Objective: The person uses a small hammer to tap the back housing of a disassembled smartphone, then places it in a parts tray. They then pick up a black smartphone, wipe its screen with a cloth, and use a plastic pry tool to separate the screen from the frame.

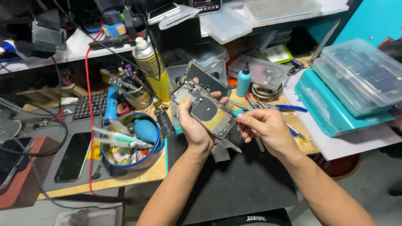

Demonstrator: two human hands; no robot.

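The wooden surface [142, 175] is carrying a crowded repair bench, with a dark mat [234, 184] lying across its middle, directly under both hands. At the right a teal machine [322, 106] is sitting with clear plastic boxes [360, 73] stacked on top of it, well apart from the work. At the left a round blue tub [130, 161] is holding tweezers, a blue rubber blower and other small tools, and a flat dark phone [73, 157] is lying beside it on a grey pad.

The left hand [193, 127] is gripping an opened phone housing [204, 109] from beneath, fingers wrapped round its lower edge, tilting the bare inside with its round dark coil up toward the camera, seemingly so that the inner parts are facing the other hand. It is hovering above the mat, touching nothing else. The right hand [268, 127] is pinching its fingers closed at the housing's lower right corner; the grip is shut on something thin, but what it is cannot be told.

Behind the housing a yellow spray can [148, 67] is standing upright, a small teal bottle [243, 81] is standing just beside a grey tray, and blue-handled pliers [282, 108] are lying near the right hand, all crowding the space behind.
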